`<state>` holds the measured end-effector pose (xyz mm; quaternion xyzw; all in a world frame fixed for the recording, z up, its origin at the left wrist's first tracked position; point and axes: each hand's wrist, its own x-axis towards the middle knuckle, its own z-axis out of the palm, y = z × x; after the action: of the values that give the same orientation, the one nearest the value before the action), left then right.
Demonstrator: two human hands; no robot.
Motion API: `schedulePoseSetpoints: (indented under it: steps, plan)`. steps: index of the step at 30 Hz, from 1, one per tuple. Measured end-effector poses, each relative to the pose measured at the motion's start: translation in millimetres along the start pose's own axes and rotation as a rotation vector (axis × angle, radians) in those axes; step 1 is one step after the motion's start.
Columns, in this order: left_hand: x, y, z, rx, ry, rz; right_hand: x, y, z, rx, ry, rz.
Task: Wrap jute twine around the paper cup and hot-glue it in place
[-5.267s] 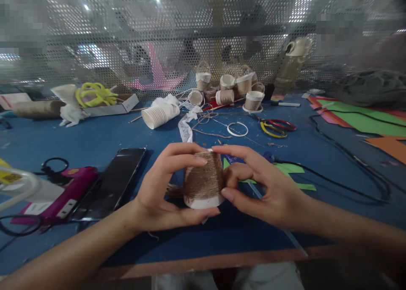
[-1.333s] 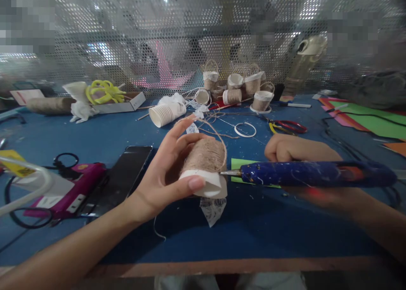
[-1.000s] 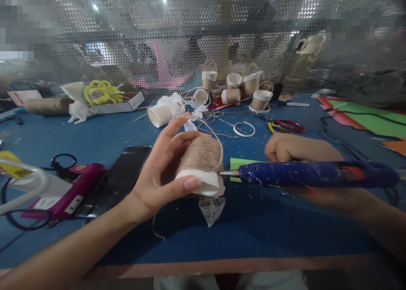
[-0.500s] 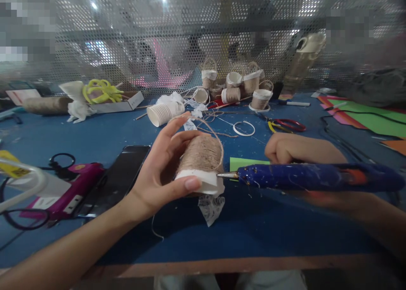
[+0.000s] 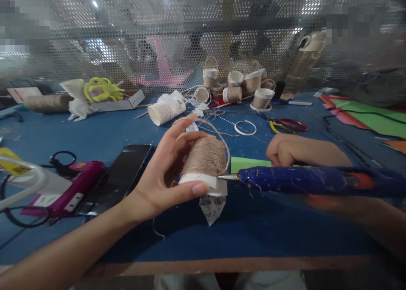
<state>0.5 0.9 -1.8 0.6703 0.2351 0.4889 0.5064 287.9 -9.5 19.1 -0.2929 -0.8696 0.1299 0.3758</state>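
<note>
Twine-wrapped paper cup (image 5: pixel 206 156) lies tilted just below the middle of the frame, its white band toward the viewer, a twine loop (image 5: pixel 223 142) arching over it and a scrap of lace (image 5: pixel 212 208) hanging below. Behind it, on the blue table (image 5: pixel 253 235), are a stack of paper cups (image 5: pixel 162 113), a white ring (image 5: pixel 245 128) and, right of the ring, red-and-yellow-handled scissors (image 5: pixel 287 125); farther back, small twine baskets (image 5: pixel 253 80) crowd together at upper centre. A black phone (image 5: pixel 125 171) and a magenta power strip (image 5: pixel 74 192) sit to the left, and coloured paper sheets (image 5: pixel 371 116) at the right edge. A green paper strip (image 5: pixel 249 162) lies partly behind the glue gun (image 5: pixel 285 180), which spans the space right of the cup. The left hand (image 5: pixel 158 180) curves round the cup, thumb pressed on the white band, index finger raised to the loop and set apart from the finger below. The right hand (image 5: pixel 306 150) has its fingers curled closed at the glue gun, whose metal nozzle (image 5: pixel 229 177) points at the band; whether the tip touches is hard to tell. The gun's rear runs out of frame, its body hides much of the right hand, and the left hand's other fingertips are hidden behind the cup.
</note>
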Motion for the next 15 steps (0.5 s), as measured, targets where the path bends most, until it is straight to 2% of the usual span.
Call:
schedulePoseSetpoints:
  steps: [15]
  plan:
    - [0.2, -2.3, 0.4, -0.057, 0.024, 0.009, 1.9, -0.4, -3.8, -0.039, -0.011, 0.010]
